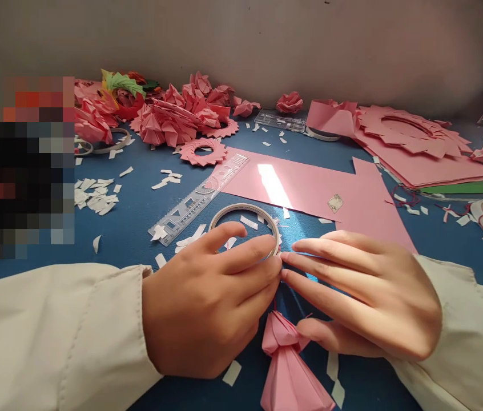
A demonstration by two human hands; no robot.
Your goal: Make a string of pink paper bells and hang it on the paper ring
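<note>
My left hand (211, 291) curls at the near side of a white roll of tape (245, 206), its index finger over the right edge. The near part of the roll is hidden behind this hand. My right hand (370, 291) has its fingers stretched out, and their tips meet the left fingertips beside the roll. A folded pink paper tassel (290, 365) lies below the hands, with a thin red thread running up from its top toward the left fingers. My right thumb is at the tassel's upper side.
Behind the roll lie a clear ruler (196, 200) and cut pink paper (293, 177). Folded pink flowers (168, 120) pile up at the back left. Pink sheets and a large paper ring (413, 128) are at the back right. White scraps (96, 194) litter the blue tabletop.
</note>
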